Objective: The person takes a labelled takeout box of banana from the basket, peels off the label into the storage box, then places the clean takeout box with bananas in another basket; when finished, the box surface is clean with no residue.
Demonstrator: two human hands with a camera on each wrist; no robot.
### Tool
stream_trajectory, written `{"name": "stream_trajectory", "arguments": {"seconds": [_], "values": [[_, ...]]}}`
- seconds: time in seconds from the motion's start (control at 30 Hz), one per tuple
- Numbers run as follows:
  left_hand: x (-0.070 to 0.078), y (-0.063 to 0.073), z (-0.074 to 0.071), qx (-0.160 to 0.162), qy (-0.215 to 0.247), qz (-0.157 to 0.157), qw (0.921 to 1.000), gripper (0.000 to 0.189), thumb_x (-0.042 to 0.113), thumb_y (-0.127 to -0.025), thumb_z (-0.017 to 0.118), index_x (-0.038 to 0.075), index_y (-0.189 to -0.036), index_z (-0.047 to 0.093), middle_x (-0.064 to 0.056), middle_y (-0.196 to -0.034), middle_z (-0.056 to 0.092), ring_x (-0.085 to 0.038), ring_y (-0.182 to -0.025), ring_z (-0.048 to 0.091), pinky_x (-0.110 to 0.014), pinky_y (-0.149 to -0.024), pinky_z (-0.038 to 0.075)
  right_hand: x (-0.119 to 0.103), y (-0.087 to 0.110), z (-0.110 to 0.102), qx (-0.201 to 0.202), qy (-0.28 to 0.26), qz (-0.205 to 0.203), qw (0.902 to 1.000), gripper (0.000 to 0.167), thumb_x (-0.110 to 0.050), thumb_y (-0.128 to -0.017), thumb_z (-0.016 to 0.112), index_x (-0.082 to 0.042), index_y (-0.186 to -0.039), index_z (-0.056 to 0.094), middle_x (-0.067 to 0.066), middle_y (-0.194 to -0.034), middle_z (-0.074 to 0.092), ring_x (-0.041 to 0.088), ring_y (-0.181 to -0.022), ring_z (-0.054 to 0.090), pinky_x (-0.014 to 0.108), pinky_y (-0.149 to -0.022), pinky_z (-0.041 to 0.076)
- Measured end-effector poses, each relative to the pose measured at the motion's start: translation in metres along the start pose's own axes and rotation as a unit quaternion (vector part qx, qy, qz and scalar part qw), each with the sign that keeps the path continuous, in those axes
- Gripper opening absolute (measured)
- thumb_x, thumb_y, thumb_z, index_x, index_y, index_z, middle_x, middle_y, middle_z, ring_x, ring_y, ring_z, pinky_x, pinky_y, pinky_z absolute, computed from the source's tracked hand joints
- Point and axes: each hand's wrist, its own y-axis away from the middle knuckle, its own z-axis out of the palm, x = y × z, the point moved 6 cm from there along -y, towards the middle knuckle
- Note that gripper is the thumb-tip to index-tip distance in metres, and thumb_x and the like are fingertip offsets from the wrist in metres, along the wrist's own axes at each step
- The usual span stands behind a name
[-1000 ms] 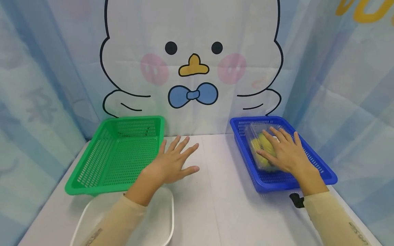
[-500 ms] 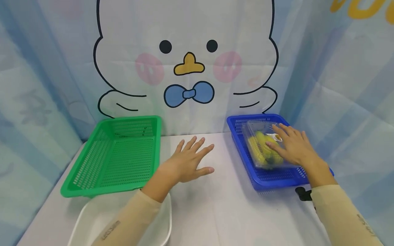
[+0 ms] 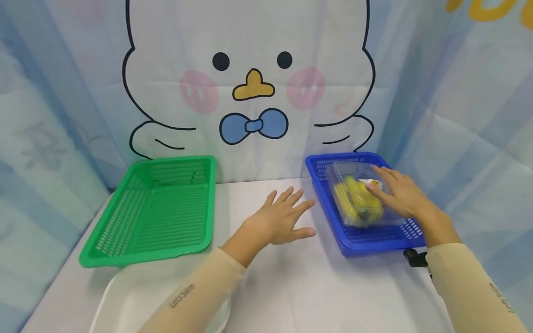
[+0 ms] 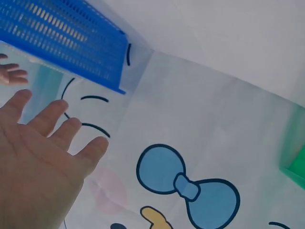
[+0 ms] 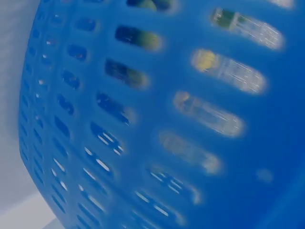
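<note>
A clear plastic clamshell box [image 3: 362, 196] with yellow fruit-like pieces and a small label inside lies in the blue basket [image 3: 362, 243]. My right hand [image 3: 401, 193] is over the basket's right side, with fingers extended and overlapping the box's right edge. Between the two baskets, my left hand [image 3: 280, 219] is spread over the white table, fingertips toward the blue basket; it holds nothing. In the left wrist view, the left hand [image 4: 43, 157] shows its fingers apart below the blue basket [image 4: 66, 38]. The right wrist view is filled by the slotted basket wall [image 5: 157, 105], and the right hand is hidden there.
A green slotted basket [image 3: 179, 217] stands at the left. In front of it, a white tub [image 3: 120, 296] is partly covered by my left sleeve. Behind the table [image 3: 300, 286] hangs a curtain [image 3: 254, 41] with a printed cartoon character.
My left hand has moved right, away from the green basket toward the blue one. The right hand has shifted right from above the box to its edge, uncovering more of it.
</note>
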Motion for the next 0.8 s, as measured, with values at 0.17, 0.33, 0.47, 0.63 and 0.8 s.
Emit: {"name": "stream_trajectory", "arguments": {"seconds": [0.17,0.33,0.47,0.63,0.8], "values": [[0.008,-0.010,0.005,-0.010,0.001,0.001,0.9999,0.077,0.072,-0.101,0.036,0.037,-0.166,0.012,-0.003,-0.174,0.010,-0.025,-0.160,0.003,-0.058,-0.126,0.010,0.002,-0.002,-0.005,-0.010,-0.016,0.001,0.9998,0.075,-0.049,-0.109,0.041,-0.003,-0.163,0.020,0.034,-0.162,0.023,0.061,-0.146,0.018,0.079,-0.113,0.013],[0.016,-0.022,0.010,-0.018,-0.001,0.010,0.9998,0.077,0.071,-0.101,0.036,0.038,-0.166,0.010,-0.001,-0.174,0.008,-0.025,-0.160,0.006,-0.057,-0.126,0.013,0.011,-0.001,-0.007,-0.022,-0.046,0.009,0.9987,0.075,-0.047,-0.109,0.041,-0.001,-0.163,0.016,0.036,-0.162,0.020,0.062,-0.146,0.016,0.080,-0.112,0.012],[0.020,-0.030,0.012,-0.018,0.017,0.015,0.9996,0.079,0.074,-0.100,0.033,0.038,-0.166,0.009,0.000,-0.174,0.008,-0.025,-0.160,0.010,-0.057,-0.126,0.015,0.021,0.003,-0.006,-0.034,-0.084,0.016,0.9958,0.075,-0.046,-0.110,0.039,0.001,-0.163,0.013,0.036,-0.164,0.015,0.061,-0.148,0.012,0.080,-0.112,0.011],[0.022,-0.038,0.017,-0.012,0.060,0.018,0.9980,0.080,0.075,-0.099,0.035,0.037,-0.166,0.012,-0.001,-0.174,0.010,-0.025,-0.159,0.014,-0.056,-0.126,0.018,0.027,0.008,-0.007,-0.047,-0.125,0.030,0.9907,0.078,-0.048,-0.110,0.037,0.000,-0.164,0.006,0.034,-0.166,0.007,0.061,-0.149,0.007,0.079,-0.113,0.009],[0.026,-0.044,0.022,-0.007,0.079,0.019,0.9967,0.081,0.075,-0.099,0.037,0.035,-0.166,0.016,-0.002,-0.173,0.013,-0.025,-0.158,0.018,-0.057,-0.125,0.022,0.022,0.005,-0.016,-0.058,-0.145,0.031,0.9872,0.079,-0.049,-0.110,0.036,-0.004,-0.165,0.000,0.031,-0.168,0.001,0.062,-0.148,0.009,0.080,-0.112,0.012]]}}
